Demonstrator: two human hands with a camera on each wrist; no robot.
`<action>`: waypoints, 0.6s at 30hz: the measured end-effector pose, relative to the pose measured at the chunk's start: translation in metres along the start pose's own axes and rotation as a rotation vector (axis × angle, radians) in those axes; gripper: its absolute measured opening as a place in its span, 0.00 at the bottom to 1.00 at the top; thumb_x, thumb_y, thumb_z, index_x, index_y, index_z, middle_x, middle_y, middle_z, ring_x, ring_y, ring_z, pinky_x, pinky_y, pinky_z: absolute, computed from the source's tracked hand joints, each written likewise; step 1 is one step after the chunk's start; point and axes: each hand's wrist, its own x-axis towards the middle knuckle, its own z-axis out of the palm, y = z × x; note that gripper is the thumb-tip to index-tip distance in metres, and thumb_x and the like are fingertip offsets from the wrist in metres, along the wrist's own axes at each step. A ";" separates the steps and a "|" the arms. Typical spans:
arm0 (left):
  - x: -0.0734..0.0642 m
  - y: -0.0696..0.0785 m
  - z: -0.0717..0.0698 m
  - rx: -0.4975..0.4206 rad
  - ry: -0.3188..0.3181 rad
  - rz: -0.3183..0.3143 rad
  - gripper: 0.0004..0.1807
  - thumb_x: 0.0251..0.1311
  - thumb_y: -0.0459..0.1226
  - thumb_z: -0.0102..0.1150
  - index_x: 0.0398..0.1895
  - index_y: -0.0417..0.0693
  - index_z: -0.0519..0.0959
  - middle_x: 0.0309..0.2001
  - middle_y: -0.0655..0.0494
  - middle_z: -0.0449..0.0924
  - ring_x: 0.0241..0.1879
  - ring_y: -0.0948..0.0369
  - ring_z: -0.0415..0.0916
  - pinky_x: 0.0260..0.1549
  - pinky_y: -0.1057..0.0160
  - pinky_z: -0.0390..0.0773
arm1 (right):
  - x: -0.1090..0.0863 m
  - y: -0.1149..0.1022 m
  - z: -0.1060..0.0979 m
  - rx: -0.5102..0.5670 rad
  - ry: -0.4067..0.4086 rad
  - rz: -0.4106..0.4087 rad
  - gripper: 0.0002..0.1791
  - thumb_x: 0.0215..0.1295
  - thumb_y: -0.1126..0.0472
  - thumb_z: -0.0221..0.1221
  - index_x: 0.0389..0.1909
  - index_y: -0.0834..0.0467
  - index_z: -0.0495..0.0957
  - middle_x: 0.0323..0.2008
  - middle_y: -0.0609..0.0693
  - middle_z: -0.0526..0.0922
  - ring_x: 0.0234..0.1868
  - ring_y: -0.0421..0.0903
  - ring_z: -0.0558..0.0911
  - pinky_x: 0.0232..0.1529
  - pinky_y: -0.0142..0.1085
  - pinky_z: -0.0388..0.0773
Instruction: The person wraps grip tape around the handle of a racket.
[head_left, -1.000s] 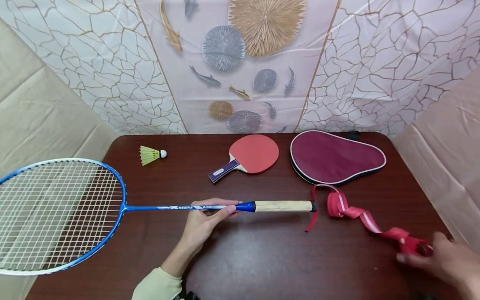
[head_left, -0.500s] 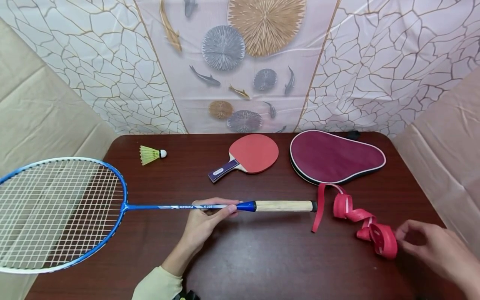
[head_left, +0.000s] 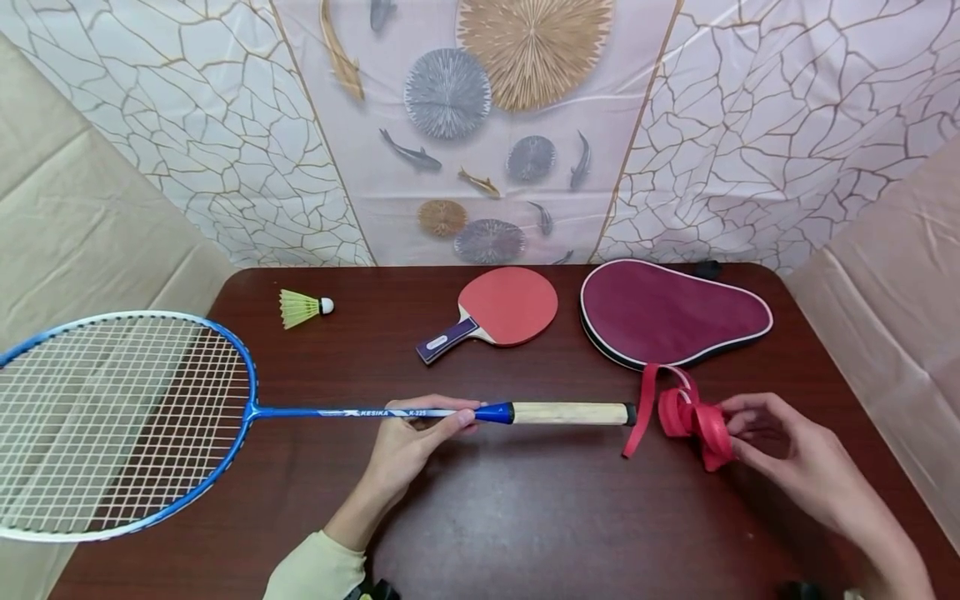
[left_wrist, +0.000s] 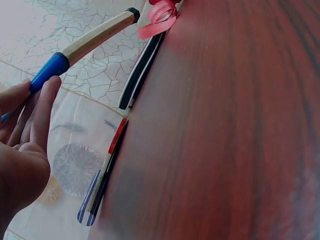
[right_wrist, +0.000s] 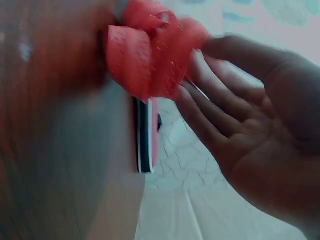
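A blue and white badminton racket (head_left: 495,413) lies level across the head view, strings at left, its bare pale wooden handle pointing right. My left hand (head_left: 405,443) pinches the shaft beside the blue cone, thumb in front. In the left wrist view the handle (left_wrist: 100,36) is raised above the table. Red grip tape (head_left: 714,433) lies in loose curls right of the handle's end, one strip hanging at its left. My right hand (head_left: 798,454) pinches the right side of the curls. The right wrist view shows the bunched tape (right_wrist: 150,55) against thumb and fingers, slightly blurred.
A maroon paddle case (head_left: 675,317) lies behind the tape. A red table tennis paddle (head_left: 510,307) rests at the back middle, and a yellow shuttlecock (head_left: 302,308) at back left. Fabric walls (head_left: 892,317) bound the brown table (head_left: 555,517).
My right hand has moved left and away from me, bringing the stretched-out tape together into a tighter bunch near the handle's end. The left hand and racket have barely shifted.
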 end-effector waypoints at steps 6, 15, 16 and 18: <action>0.001 -0.001 0.000 -0.001 -0.003 0.000 0.10 0.61 0.34 0.66 0.43 0.38 0.85 0.43 0.40 0.84 0.40 0.33 0.79 0.44 0.50 0.80 | 0.012 -0.004 0.015 -0.125 0.047 -0.097 0.38 0.36 0.83 0.72 0.54 0.62 0.75 0.37 0.48 0.78 0.28 0.35 0.78 0.29 0.20 0.74; 0.001 0.001 0.001 0.007 -0.006 0.003 0.09 0.62 0.33 0.65 0.43 0.38 0.85 0.42 0.40 0.85 0.40 0.33 0.79 0.44 0.52 0.81 | 0.020 -0.018 0.016 -0.173 0.123 -0.149 0.23 0.39 0.73 0.76 0.36 0.47 0.85 0.31 0.36 0.82 0.25 0.28 0.71 0.24 0.21 0.67; 0.001 0.001 0.001 0.006 -0.005 0.004 0.09 0.62 0.32 0.65 0.43 0.38 0.85 0.42 0.40 0.85 0.40 0.33 0.79 0.44 0.52 0.81 | 0.021 -0.020 0.016 -0.155 0.131 -0.146 0.23 0.39 0.73 0.77 0.36 0.48 0.85 0.30 0.36 0.82 0.25 0.28 0.72 0.25 0.21 0.67; 0.000 0.001 0.001 0.007 -0.004 0.004 0.09 0.62 0.32 0.65 0.43 0.37 0.85 0.42 0.39 0.85 0.40 0.33 0.79 0.44 0.52 0.81 | 0.024 -0.027 0.014 -0.076 0.126 -0.118 0.23 0.38 0.74 0.77 0.35 0.50 0.86 0.30 0.39 0.83 0.27 0.31 0.75 0.28 0.21 0.69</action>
